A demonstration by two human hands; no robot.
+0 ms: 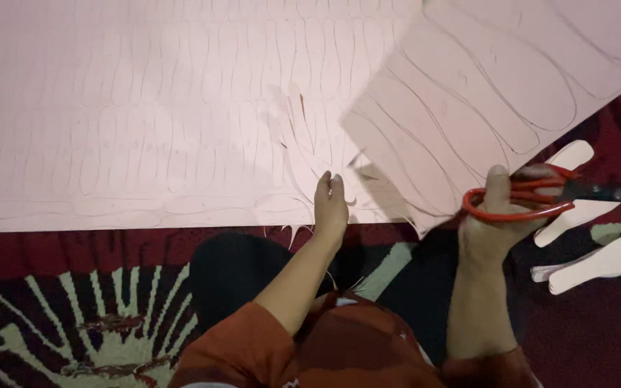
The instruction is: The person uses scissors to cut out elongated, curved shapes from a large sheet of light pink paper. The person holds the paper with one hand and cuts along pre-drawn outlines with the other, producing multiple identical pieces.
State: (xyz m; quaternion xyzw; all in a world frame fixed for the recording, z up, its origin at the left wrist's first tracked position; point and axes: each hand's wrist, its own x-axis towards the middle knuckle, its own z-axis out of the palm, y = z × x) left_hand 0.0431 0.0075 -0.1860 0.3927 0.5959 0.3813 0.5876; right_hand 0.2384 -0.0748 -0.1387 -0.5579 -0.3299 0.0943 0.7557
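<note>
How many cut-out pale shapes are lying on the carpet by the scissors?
3 visible: one cut-out above the scissors in the right hand, one just below the blades, one lowest. More may be hidden beneath.

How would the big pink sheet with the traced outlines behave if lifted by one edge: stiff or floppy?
Probably semi-stiff: the pink sheet rises in a broad curve near the right hand with the red scissors, not drooping. Likely light, since the left hand steadies it with fingertips alone. Its cut strips look easy to tear.
</note>
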